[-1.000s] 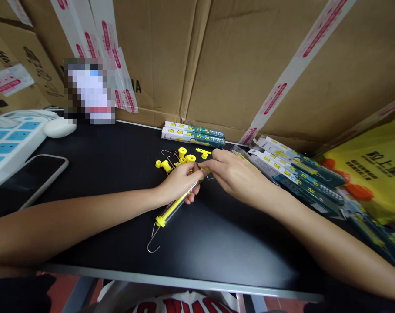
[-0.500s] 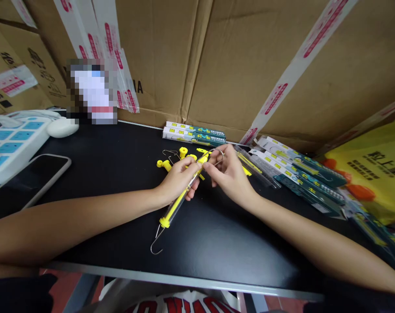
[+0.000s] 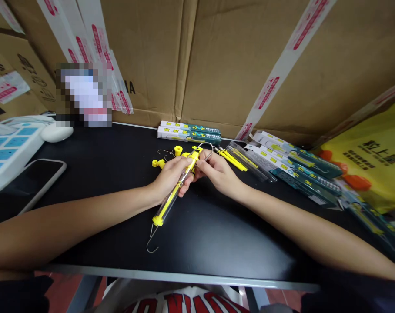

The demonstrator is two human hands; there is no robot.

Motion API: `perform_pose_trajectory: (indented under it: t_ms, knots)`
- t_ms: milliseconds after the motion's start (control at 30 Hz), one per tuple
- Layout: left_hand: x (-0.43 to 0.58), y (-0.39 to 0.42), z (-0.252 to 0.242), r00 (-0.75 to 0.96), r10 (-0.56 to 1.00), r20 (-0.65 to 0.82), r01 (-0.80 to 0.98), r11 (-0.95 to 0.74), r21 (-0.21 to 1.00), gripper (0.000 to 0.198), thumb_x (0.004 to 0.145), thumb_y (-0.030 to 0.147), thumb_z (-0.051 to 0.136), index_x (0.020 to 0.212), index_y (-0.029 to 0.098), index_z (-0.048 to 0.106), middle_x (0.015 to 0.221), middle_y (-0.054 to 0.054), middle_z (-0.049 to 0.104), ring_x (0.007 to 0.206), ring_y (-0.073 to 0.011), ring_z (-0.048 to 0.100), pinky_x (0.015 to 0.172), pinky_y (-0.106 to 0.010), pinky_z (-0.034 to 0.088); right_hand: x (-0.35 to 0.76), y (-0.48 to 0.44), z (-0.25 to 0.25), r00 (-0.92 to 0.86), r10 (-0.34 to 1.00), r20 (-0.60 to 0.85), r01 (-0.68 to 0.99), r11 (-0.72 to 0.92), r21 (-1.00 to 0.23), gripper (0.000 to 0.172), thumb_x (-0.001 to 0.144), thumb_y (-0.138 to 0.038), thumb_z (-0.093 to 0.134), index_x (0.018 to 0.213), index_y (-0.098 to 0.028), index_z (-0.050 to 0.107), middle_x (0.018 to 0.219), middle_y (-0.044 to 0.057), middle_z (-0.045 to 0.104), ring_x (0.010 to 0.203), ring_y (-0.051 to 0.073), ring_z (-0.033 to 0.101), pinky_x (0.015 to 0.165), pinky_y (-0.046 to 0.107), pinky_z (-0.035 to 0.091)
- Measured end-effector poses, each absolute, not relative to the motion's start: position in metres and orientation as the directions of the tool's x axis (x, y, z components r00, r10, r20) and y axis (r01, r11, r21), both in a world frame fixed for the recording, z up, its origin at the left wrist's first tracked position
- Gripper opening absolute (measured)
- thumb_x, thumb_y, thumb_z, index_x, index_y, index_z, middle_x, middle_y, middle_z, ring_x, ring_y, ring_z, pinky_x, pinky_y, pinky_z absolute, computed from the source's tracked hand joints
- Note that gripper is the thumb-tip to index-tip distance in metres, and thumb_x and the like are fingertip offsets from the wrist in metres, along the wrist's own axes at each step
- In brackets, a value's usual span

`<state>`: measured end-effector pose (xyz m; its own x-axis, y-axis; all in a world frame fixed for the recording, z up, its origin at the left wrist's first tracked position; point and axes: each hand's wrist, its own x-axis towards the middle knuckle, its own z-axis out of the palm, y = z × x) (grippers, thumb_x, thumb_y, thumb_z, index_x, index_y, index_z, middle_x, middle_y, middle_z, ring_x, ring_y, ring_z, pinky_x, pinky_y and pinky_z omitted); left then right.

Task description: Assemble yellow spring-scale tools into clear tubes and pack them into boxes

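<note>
A clear-tubed spring scale with yellow end caps slants over the table, its small metal hook hanging at the lower end. My left hand is closed around the upper part of the tube. At the top end, my right hand pinches by the yellow cap, and the large metal hook arches above its fingers. Part of the cap is hidden by the fingers. Just beyond my hands lie yellow plastic caps and bent wire hooks. Yellow rods and clear tubes are right of them.
Printed boxes stand along the cardboard carton at the back; more boxes lie at right beside a yellow bag. At left are a power strip, a white mouse and a phone.
The view has shifted slightly, so most things sit a little further left. My right hand has drawn in against the top cap, and its fingers have curled lower beside the large hook.
</note>
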<state>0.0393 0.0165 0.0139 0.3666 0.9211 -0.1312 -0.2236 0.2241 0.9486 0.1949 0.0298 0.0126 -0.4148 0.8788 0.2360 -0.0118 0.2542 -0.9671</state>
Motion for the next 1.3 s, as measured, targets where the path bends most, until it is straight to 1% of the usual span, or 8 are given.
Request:
perform_pose_trajectory:
  t_ms: [133,300,433,600,833,967,1167,1300]
  knots:
    - [0.04,0.017,0.017,0.401,0.898,-0.181,-0.213,0.283,0.935,0.027,0.092,0.033,0.041,0.069,0.019,0.046,0.041,0.007,0.047,0.025,-0.0057,0.037,0.025,-0.015,0.031,0.197,0.033,0.016,-0.464,0.858,0.222,-0.002,0.25,-0.968,0.039,0.083,-0.049,0.063,0.071,-0.02,0.039,0.067,-0.005,0.052,0.057,0.008,0.059,0.06,0.025,0.055]
    - [0.039,0.019,0.02,0.463,0.851,-0.248,-0.204,0.375,0.904,0.04,0.093,0.033,0.036,0.057,0.018,0.046,0.036,0.006,0.042,0.022,-0.005,0.032,0.024,-0.015,0.029,0.2,0.035,0.019,-0.496,0.836,0.233,0.045,0.293,-0.955,0.039,0.085,-0.051,0.059,0.072,-0.02,0.04,0.069,-0.004,0.051,0.06,0.008,0.058,0.062,0.025,0.053]
    - [0.038,0.02,0.021,0.528,0.807,-0.265,-0.203,0.423,0.883,0.048,0.093,0.034,0.032,0.05,0.018,0.046,0.032,0.005,0.039,0.02,-0.0049,0.03,0.024,-0.015,0.027,0.201,0.033,0.019,-0.517,0.814,0.264,0.044,0.333,-0.942,0.038,0.087,-0.052,0.056,0.075,-0.02,0.04,0.07,-0.003,0.051,0.062,0.009,0.057,0.062,0.025,0.05]
    - [0.035,0.021,0.018,0.609,0.75,-0.256,-0.195,0.455,0.869,0.053,0.091,0.038,0.034,0.044,0.017,0.046,0.03,0.004,0.037,0.019,-0.0055,0.031,0.023,-0.015,0.026,0.202,0.028,0.021,-0.531,0.784,0.321,0.044,0.403,-0.914,0.035,0.092,-0.048,0.052,0.075,-0.02,0.039,0.07,-0.002,0.051,0.063,0.009,0.055,0.062,0.024,0.048]
    - [0.033,0.024,0.014,0.683,0.686,-0.251,-0.184,0.494,0.85,0.057,0.088,0.045,0.037,0.039,0.017,0.043,0.027,0.004,0.032,0.018,-0.0049,0.026,0.021,-0.015,0.025,0.204,0.024,0.021,-0.529,0.771,0.355,0.091,0.468,-0.879,0.033,0.095,-0.045,0.048,0.075,-0.021,0.036,0.07,-0.003,0.049,0.064,0.01,0.052,0.063,0.026,0.046]
    - [0.031,0.027,0.013,0.724,0.627,-0.286,-0.134,0.534,0.835,0.06,0.089,0.049,0.035,0.037,0.018,0.042,0.025,0.003,0.029,0.017,-0.0056,0.024,0.02,-0.015,0.024,0.205,0.022,0.018,-0.523,0.766,0.373,0.12,0.5,-0.858,0.032,0.095,-0.044,0.047,0.076,-0.022,0.035,0.072,-0.002,0.047,0.065,0.011,0.05,0.062,0.026,0.044]
    - [0.027,0.032,0.014,0.746,0.598,-0.294,-0.104,0.54,0.835,0.064,0.091,0.052,0.032,0.038,0.019,0.042,0.025,0.002,0.027,0.018,-0.0062,0.023,0.021,-0.015,0.025,0.208,0.024,0.013,-0.522,0.775,0.355,0.122,0.48,-0.869,0.024,0.098,-0.042,0.043,0.086,-0.022,0.041,0.075,-0.001,0.05,0.067,0.012,0.051,0.065,0.028,0.046]
    - [0.025,0.034,0.016,0.775,0.553,-0.306,-0.079,0.564,0.822,0.063,0.09,0.055,0.034,0.038,0.019,0.041,0.027,0.004,0.024,0.019,-0.0054,0.022,0.021,-0.015,0.022,0.21,0.027,0.016,-0.522,0.755,0.398,0.156,0.543,-0.825,0.026,0.096,-0.044,0.047,0.083,-0.021,0.045,0.078,0.0,0.05,0.071,0.013,0.05,0.067,0.028,0.046]
